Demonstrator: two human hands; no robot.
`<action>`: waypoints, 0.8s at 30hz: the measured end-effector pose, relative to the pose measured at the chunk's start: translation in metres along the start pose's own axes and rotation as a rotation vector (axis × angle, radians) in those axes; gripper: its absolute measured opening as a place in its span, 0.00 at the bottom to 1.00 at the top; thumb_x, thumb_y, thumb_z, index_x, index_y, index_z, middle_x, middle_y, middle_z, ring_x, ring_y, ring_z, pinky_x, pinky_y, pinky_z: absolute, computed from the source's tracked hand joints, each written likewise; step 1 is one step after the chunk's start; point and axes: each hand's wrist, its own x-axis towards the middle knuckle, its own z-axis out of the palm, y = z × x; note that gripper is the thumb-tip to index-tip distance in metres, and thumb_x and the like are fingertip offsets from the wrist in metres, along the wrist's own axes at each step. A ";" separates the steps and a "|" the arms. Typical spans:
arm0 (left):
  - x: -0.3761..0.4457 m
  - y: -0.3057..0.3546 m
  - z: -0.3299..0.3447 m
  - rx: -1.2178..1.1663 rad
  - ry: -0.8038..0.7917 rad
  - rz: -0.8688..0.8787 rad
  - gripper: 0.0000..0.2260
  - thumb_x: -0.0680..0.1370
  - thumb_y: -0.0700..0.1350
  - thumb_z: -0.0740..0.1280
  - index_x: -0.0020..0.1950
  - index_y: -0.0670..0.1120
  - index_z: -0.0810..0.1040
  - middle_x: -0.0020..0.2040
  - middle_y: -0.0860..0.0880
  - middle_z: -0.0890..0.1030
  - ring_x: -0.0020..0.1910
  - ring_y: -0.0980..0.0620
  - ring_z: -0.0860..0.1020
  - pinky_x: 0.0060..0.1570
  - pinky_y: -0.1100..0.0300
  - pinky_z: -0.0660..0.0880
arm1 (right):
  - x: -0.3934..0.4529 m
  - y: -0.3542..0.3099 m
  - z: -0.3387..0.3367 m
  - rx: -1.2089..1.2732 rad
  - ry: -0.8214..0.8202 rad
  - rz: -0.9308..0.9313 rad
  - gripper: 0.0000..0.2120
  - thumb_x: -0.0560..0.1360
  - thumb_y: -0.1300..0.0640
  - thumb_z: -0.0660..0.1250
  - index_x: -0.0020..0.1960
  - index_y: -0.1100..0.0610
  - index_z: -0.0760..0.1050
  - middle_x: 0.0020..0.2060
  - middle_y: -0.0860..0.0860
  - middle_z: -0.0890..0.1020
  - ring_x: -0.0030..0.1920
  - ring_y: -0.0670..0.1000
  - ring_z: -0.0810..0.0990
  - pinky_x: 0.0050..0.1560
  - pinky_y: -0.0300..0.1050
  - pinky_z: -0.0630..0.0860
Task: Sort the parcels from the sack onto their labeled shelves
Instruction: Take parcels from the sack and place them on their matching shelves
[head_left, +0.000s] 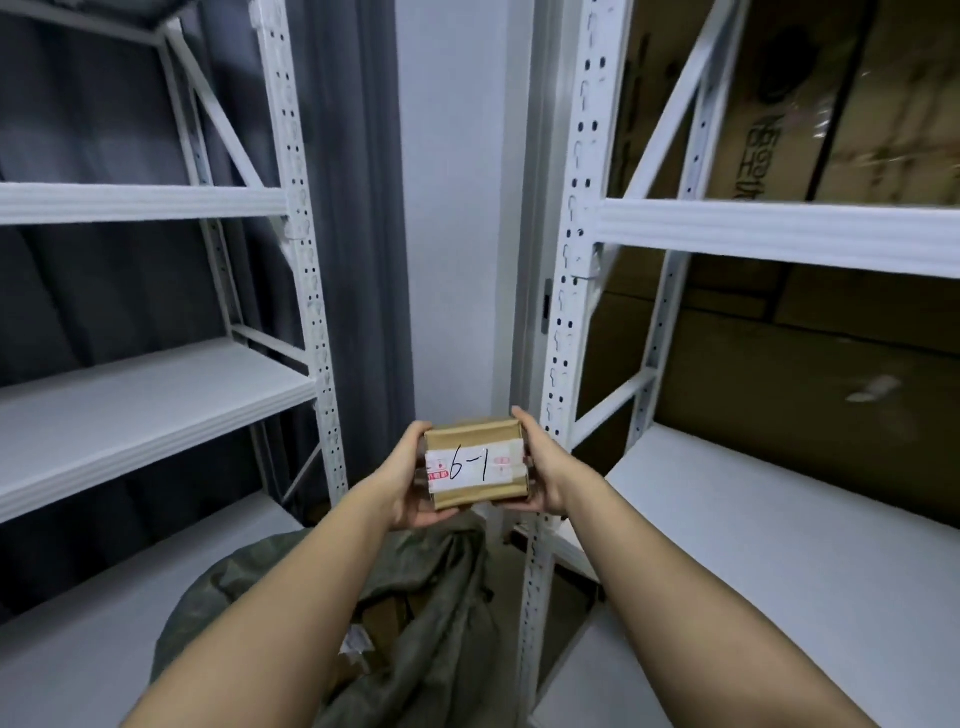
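A small brown cardboard parcel with a white label reading "6-1" is held up in front of me, between two shelf racks. My left hand grips its left side, fingers curled under and behind it. My right hand grips its right side, fingertips over the top corner. Below my arms lies the olive green sack, slumped open on the floor, with brown parcels partly showing inside.
A white metal rack stands at the left with bare white shelves in front of a dark curtain. Another white rack stands at the right, with a bare lower shelf and large cardboard boxes behind it. A white wall fills the gap between them.
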 end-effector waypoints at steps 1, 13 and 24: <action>-0.007 0.004 0.006 0.013 -0.018 0.018 0.23 0.71 0.65 0.62 0.48 0.45 0.78 0.38 0.44 0.84 0.36 0.43 0.84 0.33 0.54 0.80 | -0.011 -0.002 -0.002 0.008 0.031 -0.031 0.31 0.72 0.27 0.56 0.44 0.55 0.79 0.34 0.54 0.86 0.43 0.54 0.84 0.40 0.49 0.82; -0.122 0.053 0.128 0.126 -0.324 0.308 0.23 0.74 0.66 0.58 0.40 0.46 0.77 0.30 0.47 0.83 0.28 0.50 0.83 0.30 0.57 0.80 | -0.175 -0.041 -0.047 0.159 0.386 -0.437 0.38 0.74 0.27 0.46 0.67 0.54 0.72 0.52 0.58 0.84 0.49 0.56 0.84 0.46 0.50 0.81; -0.210 0.081 0.264 0.055 -0.563 0.569 0.25 0.78 0.65 0.55 0.55 0.46 0.78 0.38 0.46 0.85 0.37 0.49 0.84 0.39 0.57 0.79 | -0.309 -0.076 -0.111 0.084 0.705 -0.763 0.36 0.77 0.30 0.44 0.58 0.54 0.79 0.41 0.52 0.86 0.38 0.49 0.85 0.32 0.42 0.79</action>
